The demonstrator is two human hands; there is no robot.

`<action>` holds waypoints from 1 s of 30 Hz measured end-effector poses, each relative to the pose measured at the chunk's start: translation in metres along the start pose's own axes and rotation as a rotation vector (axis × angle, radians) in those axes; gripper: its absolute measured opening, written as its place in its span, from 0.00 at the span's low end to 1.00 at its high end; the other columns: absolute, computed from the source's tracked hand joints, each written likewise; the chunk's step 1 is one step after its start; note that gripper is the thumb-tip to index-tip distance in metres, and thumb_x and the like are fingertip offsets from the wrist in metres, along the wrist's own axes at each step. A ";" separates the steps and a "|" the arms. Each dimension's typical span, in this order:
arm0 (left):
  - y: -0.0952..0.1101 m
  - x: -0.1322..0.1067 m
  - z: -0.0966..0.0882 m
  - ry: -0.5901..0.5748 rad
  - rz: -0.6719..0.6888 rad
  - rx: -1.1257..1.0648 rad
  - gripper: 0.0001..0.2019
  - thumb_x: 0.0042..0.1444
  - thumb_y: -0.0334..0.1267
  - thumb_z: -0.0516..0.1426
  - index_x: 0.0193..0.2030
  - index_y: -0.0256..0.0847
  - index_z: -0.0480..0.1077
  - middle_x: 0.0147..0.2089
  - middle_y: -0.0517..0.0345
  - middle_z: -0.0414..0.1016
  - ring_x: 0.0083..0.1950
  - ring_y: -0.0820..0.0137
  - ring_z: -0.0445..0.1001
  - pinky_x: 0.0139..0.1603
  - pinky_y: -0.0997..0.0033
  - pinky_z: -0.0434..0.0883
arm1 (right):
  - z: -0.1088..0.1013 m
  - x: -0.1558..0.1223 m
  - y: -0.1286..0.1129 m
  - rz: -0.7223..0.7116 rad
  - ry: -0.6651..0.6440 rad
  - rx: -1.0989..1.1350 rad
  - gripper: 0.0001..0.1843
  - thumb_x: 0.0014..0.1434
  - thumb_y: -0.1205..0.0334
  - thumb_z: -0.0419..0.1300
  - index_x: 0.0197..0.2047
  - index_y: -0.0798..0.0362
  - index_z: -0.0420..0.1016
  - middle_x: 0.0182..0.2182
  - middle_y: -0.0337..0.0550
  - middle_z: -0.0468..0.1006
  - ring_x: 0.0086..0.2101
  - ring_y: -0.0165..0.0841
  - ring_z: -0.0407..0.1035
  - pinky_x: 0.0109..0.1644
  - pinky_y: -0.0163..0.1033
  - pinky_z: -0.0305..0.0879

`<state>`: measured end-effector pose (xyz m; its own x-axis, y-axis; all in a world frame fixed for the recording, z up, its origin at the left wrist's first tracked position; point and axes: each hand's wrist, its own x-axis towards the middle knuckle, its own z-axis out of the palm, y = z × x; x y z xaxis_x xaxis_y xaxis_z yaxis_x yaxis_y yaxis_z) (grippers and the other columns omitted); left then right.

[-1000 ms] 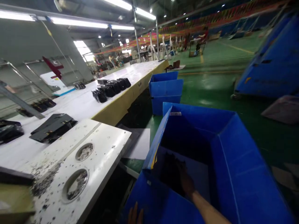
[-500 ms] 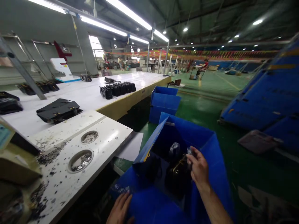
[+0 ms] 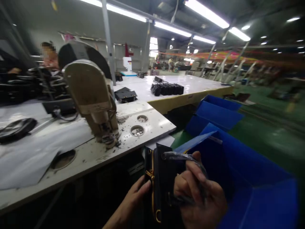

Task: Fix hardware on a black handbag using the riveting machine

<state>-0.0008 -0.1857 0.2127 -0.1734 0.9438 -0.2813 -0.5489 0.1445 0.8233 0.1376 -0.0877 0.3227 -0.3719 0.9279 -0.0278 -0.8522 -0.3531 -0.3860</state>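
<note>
So, the right grip (image 3: 199, 194) is closed around a dark, glossy handle (image 3: 183, 156) of a black handbag (image 3: 160, 181), its fingers (image 3: 194, 170) curled over and pinching the strap. The bag stands upright between both grips, held low in front of the camera. A gold zip (image 3: 149, 174) runs down the bag's edge, just above the left grip (image 3: 131, 202), whose fingers (image 3: 140, 190) lie pressed together against that edge; whether they pinch it, this view cannot tell.

Beside the right grip, a blue corrugated plastic bin (image 3: 240, 165) stands open, and a second blue bin (image 3: 218, 109) sits farther off. Left of the grips, a cream sewing machine head (image 3: 89, 92) rises from the white worktop (image 3: 152, 125), which is scattered with dark scraps. Beyond them, a row of black bags (image 3: 166, 89) lines a long table, and a seated co-worker (image 3: 49, 55) is blurred at far left.
</note>
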 end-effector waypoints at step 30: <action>-0.051 -0.113 -0.119 0.443 0.278 1.070 0.14 0.67 0.39 0.59 0.57 0.43 0.79 0.48 0.53 0.77 0.50 0.65 0.76 0.55 0.65 0.73 | -0.086 -0.055 0.032 -0.286 -0.830 -2.021 0.19 0.66 0.51 0.62 0.59 0.39 0.76 0.37 0.43 0.81 0.35 0.39 0.77 0.39 0.42 0.74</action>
<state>-0.0503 -0.3355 0.1440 -0.5612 0.8277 -0.0013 0.4764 0.3243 0.8172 0.1621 -0.1394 0.2322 -0.8388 0.4772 0.2621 0.3118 0.8157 -0.4873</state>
